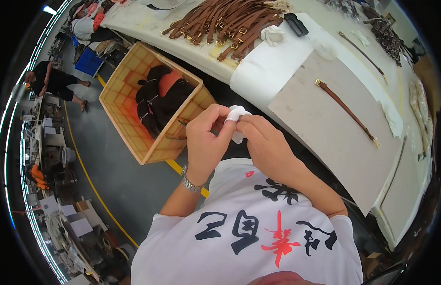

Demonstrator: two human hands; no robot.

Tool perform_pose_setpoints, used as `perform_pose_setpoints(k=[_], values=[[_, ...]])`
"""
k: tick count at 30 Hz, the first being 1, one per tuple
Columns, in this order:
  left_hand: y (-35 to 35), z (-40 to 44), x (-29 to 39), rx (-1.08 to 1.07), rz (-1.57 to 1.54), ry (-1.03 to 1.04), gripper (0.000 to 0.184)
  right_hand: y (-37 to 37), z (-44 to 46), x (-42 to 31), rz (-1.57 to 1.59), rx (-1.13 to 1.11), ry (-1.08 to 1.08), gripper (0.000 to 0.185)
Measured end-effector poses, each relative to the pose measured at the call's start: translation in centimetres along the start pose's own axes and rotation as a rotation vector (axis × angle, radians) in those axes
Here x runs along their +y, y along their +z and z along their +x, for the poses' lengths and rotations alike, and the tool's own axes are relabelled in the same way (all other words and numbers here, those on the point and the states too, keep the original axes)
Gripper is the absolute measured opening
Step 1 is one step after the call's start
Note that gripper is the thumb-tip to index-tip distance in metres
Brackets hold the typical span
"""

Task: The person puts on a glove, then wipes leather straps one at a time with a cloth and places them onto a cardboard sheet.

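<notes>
Both my hands meet in front of my chest, pinching a small crumpled white cloth (237, 113). My left hand (208, 128), with a metal watch on its wrist, is closed on the cloth's left side. From the right, the fingers of my right hand (264, 135) are closed on the same cloth; part of it is hidden by the fingers. On the grey board (320, 118) to the right lies a brown leather strap (344, 107) with gold-coloured metal ends, and neither hand touches it.
A pile of brown buckled straps (225, 23) covers the table's far side, near a black case (295, 24) and a white crumpled cloth (273, 34). A yellow crate (168, 137) holding dark items stands left of the table. Another person (44, 80) is farther left.
</notes>
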State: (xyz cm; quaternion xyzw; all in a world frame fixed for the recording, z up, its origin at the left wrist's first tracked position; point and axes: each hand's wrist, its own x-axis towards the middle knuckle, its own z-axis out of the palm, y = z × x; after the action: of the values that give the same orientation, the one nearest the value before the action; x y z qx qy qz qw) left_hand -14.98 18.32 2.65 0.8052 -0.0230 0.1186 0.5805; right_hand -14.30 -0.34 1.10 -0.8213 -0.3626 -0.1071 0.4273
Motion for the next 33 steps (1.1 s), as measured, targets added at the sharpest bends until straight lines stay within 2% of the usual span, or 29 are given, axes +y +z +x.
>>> perform_pose_setpoints(k=[1,3,4,6,10,12,13,15,17,19,20,21,23,24,25,27,28,31,33], values=[[0.3,0.0,0.0,0.002,-0.003,-0.007,0.006,0.0,-0.5,0.1,0.001,-0.007,0.003,0.033],[0.8,0.0,-0.1,-0.021,0.230,0.172,0.009,0.1,-1.3,0.0,-0.053,-0.090,0.125,0.041],[1.2,-0.1,-0.5,-0.001,0.243,0.192,0.011,0.1,-1.6,-0.2,-0.053,-0.093,0.127,0.041],[1.7,0.3,-1.0,0.018,0.239,0.223,0.011,0.1,-2.1,-0.5,-0.041,-0.099,0.237,0.056],[2.5,0.4,-1.9,0.036,0.246,0.300,0.012,0.1,-2.2,-0.5,-0.192,-0.238,0.251,0.050],[2.8,0.0,-2.1,0.035,0.242,0.347,0.012,1.5,-2.9,1.0,-0.515,-0.270,-0.051,0.043],[2.9,-0.3,-2.2,0.037,0.244,0.394,0.013,1.8,-3.2,1.2,-0.516,-0.274,-0.047,0.043],[3.1,-1.2,-2.3,0.017,0.247,0.554,0.022,2.4,-3.6,1.2,-0.251,-0.294,0.010,0.037],[3.3,-2.3,-2.3,-0.002,0.212,0.581,0.027,1.9,-3.7,2.1,-0.141,-0.342,0.054,0.039],[3.3,-3.2,-2.7,-0.018,0.198,0.540,0.027,1.3,-3.1,2.4,0.147,-0.174,0.318,0.039],[3.3,-3.5,-2.9,-0.043,0.189,0.509,0.027,0.7,-3.1,2.0,0.247,-0.084,0.342,0.037],[3.4,-3.7,-3.1,-0.040,0.186,0.498,0.027,0.2,-3.3,1.9,0.249,-0.094,0.348,0.037],[3.7,-3.9,-3.2,-0.081,0.149,0.528,0.027,-0.8,-3.8,2.2,0.654,-0.183,0.778,0.034],[3.8,-4.1,-3.3,-0.109,0.160,0.514,0.026,-0.6,-4.3,3.0,0.836,-0.184,0.860,0.033],[3.8,-4.0,-3.3,-0.108,0.155,0.512,0.026,-0.4,-4.5,3.2,0.832,-0.185,0.864,0.033],[4.0,-3.8,-3.1,-0.139,0.153,0.513,0.024,0.1,-4.3,3.2,1.440,0.156,0.975,0.035],[4.2,-3.7,-3.1,-0.137,0.150,0.510,0.024,0.2,-4.6,4.2,1.599,0.197,0.938,0.038],[5.0,-3.5,-2.9,-0.125,0.134,0.556,0.023,0.3,-4.4,4.6,1.738,0.271,0.882,0.042],[5.3,-3.3,-2.9,-0.126,0.124,0.585,0.023,1.4,-5.2,5.0,1.625,0.226,0.870,0.043]])
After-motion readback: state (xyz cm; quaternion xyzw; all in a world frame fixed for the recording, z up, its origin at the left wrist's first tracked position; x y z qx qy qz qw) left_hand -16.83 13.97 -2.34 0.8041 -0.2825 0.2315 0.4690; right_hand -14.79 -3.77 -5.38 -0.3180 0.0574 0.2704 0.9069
